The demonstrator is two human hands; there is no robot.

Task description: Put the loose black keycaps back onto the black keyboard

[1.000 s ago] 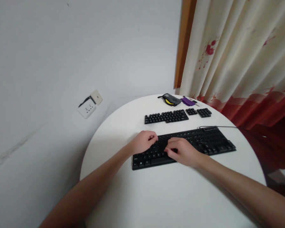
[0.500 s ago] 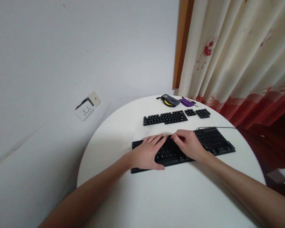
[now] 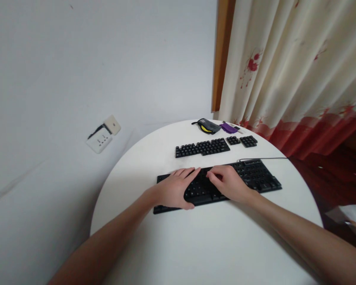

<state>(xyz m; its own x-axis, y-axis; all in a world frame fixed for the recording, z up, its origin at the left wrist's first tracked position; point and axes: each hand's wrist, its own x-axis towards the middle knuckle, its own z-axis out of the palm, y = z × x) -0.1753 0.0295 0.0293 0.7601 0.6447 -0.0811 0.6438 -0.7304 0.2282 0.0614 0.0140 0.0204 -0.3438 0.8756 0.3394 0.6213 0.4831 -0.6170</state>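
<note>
A black keyboard (image 3: 256, 178) lies across the white round table (image 3: 178, 245), its cable running off to the right. My left hand (image 3: 174, 190) rests flat with fingers spread over the keyboard's left part. Over its middle is my right hand (image 3: 229, 183), with thumb and forefinger pinched together at the upper rows; whatever is between the fingertips is too small to make out. Behind the keyboard sit rows of loose black keycaps (image 3: 203, 148), with a small group (image 3: 233, 140) and another block (image 3: 248, 141) to their right.
At the table's back lie a dark grey pouch with yellow (image 3: 209, 126) and a purple cloth item (image 3: 228, 128). A wall with a socket (image 3: 99, 139) borders the left; a curtain (image 3: 261, 71) hangs behind right. Something white (image 3: 354, 219) is at lower right.
The whole view has shifted, so the table, keyboard and keycaps appear slightly further left. My right hand stays pinched over the keyboard's middle, and my left hand stays spread on it.
</note>
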